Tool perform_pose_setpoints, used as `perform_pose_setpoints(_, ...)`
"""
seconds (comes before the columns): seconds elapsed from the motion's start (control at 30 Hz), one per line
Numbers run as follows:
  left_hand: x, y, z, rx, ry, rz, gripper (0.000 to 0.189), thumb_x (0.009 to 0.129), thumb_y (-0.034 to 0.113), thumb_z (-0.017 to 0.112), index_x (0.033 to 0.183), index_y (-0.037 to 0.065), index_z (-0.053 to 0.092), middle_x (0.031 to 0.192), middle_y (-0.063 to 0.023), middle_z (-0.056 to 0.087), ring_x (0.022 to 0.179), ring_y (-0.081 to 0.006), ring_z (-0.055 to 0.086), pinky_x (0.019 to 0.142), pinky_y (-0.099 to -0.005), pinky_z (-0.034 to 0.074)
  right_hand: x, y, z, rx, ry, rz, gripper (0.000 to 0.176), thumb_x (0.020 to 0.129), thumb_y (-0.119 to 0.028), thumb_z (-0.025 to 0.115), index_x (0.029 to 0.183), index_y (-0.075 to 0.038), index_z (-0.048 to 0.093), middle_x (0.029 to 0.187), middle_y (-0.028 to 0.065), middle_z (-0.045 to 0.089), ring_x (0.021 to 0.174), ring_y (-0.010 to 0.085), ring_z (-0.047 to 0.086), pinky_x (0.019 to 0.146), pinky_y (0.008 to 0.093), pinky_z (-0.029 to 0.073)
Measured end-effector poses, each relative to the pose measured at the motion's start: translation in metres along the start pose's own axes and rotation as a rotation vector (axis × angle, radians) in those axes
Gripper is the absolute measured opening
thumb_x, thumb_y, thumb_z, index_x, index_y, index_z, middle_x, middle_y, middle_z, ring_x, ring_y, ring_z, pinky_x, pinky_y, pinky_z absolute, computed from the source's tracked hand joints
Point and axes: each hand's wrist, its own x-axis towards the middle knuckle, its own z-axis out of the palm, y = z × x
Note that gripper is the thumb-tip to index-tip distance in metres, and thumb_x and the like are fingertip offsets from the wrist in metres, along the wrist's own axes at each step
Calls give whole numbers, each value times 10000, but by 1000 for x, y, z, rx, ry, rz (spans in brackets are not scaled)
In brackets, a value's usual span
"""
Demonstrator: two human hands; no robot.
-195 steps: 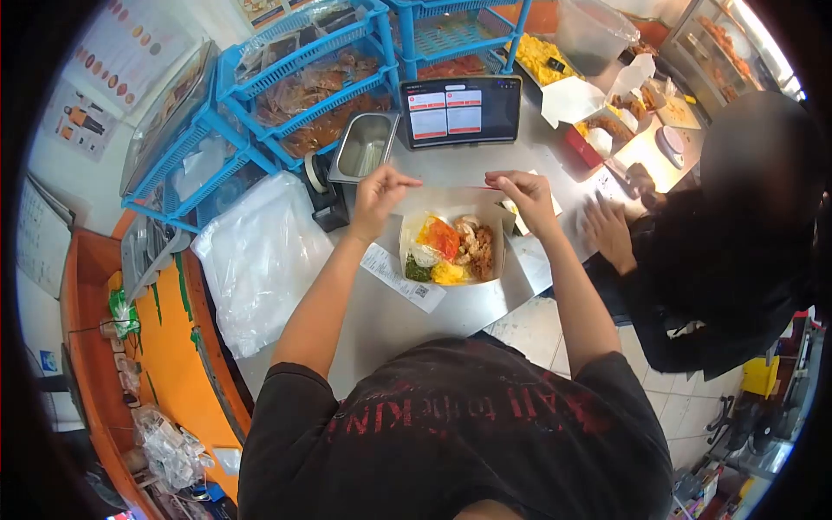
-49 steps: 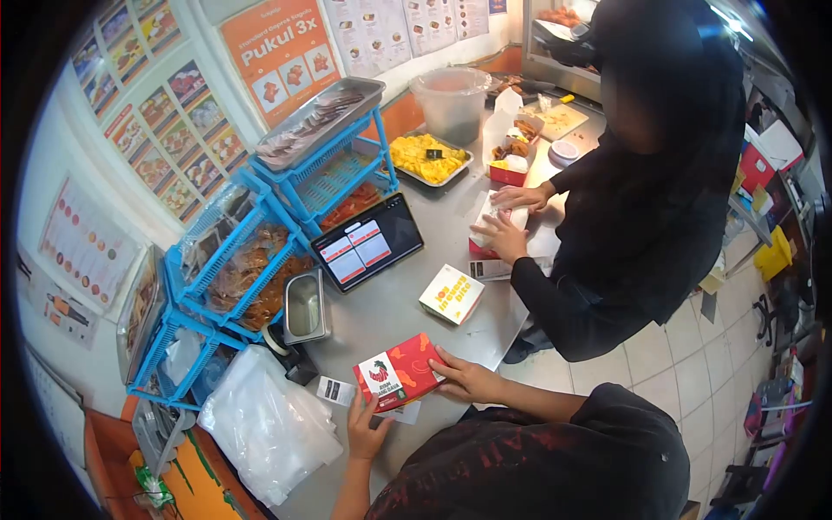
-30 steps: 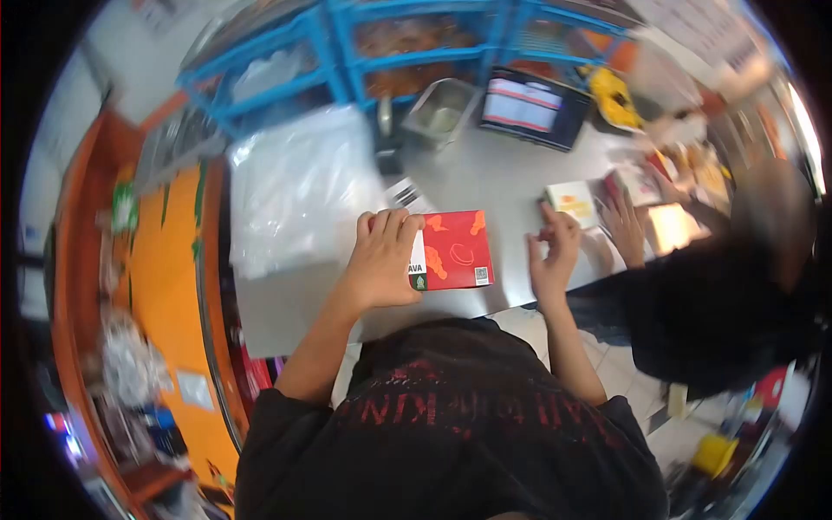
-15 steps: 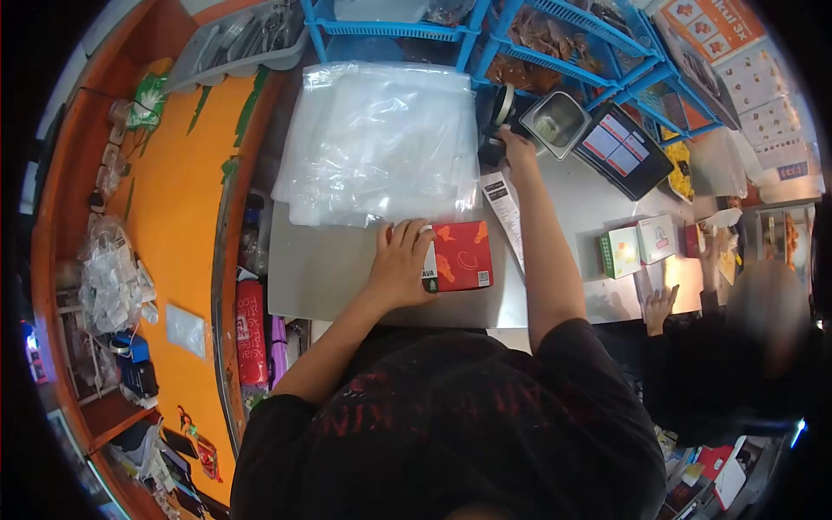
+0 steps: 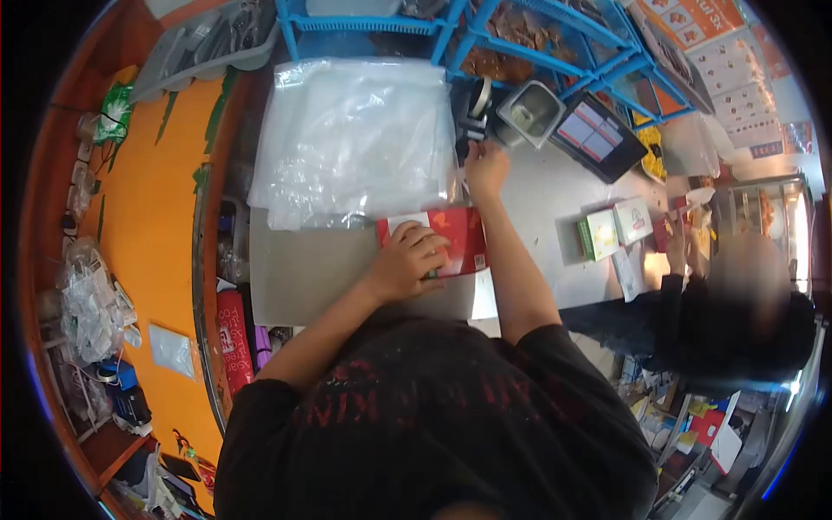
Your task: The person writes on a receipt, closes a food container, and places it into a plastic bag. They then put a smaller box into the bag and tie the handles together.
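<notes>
My left hand lies with spread fingers on top of a red box near the front edge of the metal table. Farther back, my right hand is closed beside the black tape dispenser; what its fingers hold is too small to make out. A stack of clear plastic bags lies behind the box, its front edge close to it. The paper slip seen earlier does not show now.
A metal container and a tablet stand at the back right, below blue racks. Two small boxes sit to the right. Beyond them a co-worker in dark clothes reaches toward another red box.
My right hand has drawn back a little from the tape dispenser. My left hand has shifted toward the middle of the red box. The camera view has moved, and the co-worker's hands have come together.
</notes>
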Motion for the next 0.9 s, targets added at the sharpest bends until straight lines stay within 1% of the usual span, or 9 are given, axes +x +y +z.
perform_pose_setpoints(0.07, -3, -5, 9, -87, -84, 197, 272, 654, 268, 699, 826, 87, 590, 995, -29, 572, 1023, -231, 487, 916, -420, 354, 5, 6, -5, -39, -78, -13, 231, 714, -200, 680, 669, 19, 624, 672, 205, 603, 613, 353, 600, 551, 394, 446)
perform_pose_setpoints(0.2, -1, 13, 9, 50, -34, 150, 119, 688, 143, 661, 746, 65, 593, 979, -34, 601, 995, -239, 520, 870, -414, 396, 14, 22, -62, 108, -343, -57, 273, 742, -234, 655, 730, 37, 625, 656, 196, 612, 553, 287, 596, 537, 370, 447)
perform_pose_setpoints(0.4, 0, 11, 22, -114, 1, 151, 96, 672, 83, 627, 666, 6, 570, 1081, -122, 582, 1078, -298, 485, 898, -406, 418, -77, 14, -171, 591, -651, 410, 239, 911, -219, 508, 895, 6, 586, 849, 42, 605, 783, 122, 560, 769, 258, 452)
perform_pose_setpoints(0.43, 0, 11, 25, -134, 7, 134, 83, 669, 80, 610, 680, 8, 571, 1089, -136, 573, 1094, -299, 470, 917, -397, 410, -103, 28, -168, 575, -633, 256, 196, 903, -190, 524, 901, -1, 577, 842, 39, 598, 784, 111, 557, 764, 253, 454)
perform_pose_setpoints(0.53, 0, 15, 20, -180, -18, 65, 105, 669, 59, 633, 697, -3, 553, 1125, -142, 555, 1094, -306, 479, 910, -396, 417, -152, -7, -168, 893, -502, 644, 78, 861, -51, 550, 901, 5, 589, 776, 61, 602, 680, 128, 582, 663, 272, 501)
perform_pose_setpoints(0.63, 1, 16, 19, -155, -30, 38, 162, 676, 52, 655, 749, -1, 521, 1169, -140, 513, 1092, -305, 489, 883, -384, 436, -168, -30, -158, 892, -475, 638, 596, 829, 42, 537, 1365, -30, 285, 736, 95, 597, 623, 151, 581, 589, 285, 511)
perform_pose_setpoints(0.67, 1, 17, 18, -224, -39, -33, 164, 676, 46, 656, 762, -1, 524, 1176, -145, 501, 1097, -305, 490, 879, -383, 439, -169, -35, -155, 895, -474, 636, 596, 829, 42, 537, 1365, -30, 285, 736, 95, 597, 623, 151, 581, 589, 285, 511)
perform_pose_setpoints(0.73, 1, 18, 18, -287, -48, -101, 168, 676, 40, 656, 775, -1, 526, 1183, -151, 489, 1101, -305, 490, 875, -382, 442, -169, -40, -150, 914, -429, 642, 864, 812, 79, 533, 1421, -98, -53, 715, 110, 592, 609, 150, 577, 576, 285, 507)
perform_pose_setpoints(0.9, 0, 16, 18, -229, -34, -7, 163, 683, 77, 655, 819, 14, 591, 1219, -161, 464, 1073, -314, 486, 882, -389, 431, -169, -30, -141, 817, -472, 567, 918, 804, 93, 533, 1402, -106, -134, 701, 115, 595, 593, 149, 580, 554, 272, 495)
